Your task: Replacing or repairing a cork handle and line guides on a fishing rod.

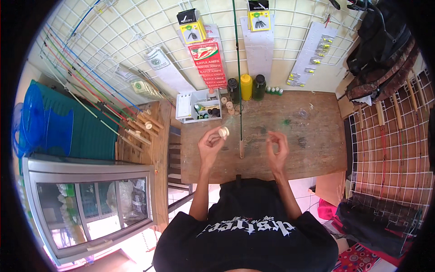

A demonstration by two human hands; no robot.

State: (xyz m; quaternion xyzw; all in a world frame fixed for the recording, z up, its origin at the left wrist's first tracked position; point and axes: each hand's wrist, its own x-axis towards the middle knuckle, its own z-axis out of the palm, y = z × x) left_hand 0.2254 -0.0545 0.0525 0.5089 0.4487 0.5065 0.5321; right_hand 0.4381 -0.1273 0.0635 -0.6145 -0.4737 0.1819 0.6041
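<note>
My left hand [211,144] is raised over the wooden table [312,158], its fingers closed round a small pale wooden spool [224,132]. My right hand [277,150] hovers a little to the right, thumb and forefinger brought together in a pinch. Whatever is between those fingertips is too fine to make out. Between the two hands runs a thin dark green fishing rod [240,104], its short wooden handle [241,149] toward me and its shaft leading away past the table's far side.
Several wooden spools [229,105] stand near a white organizer box [183,111] at the back left. Beside them are a yellow bottle [246,87] and dark bottles [259,87]. Fishing rods [84,61] lean at left above a glass-fronted cabinet [90,204]. A wire grid [290,9] holds hanging packets.
</note>
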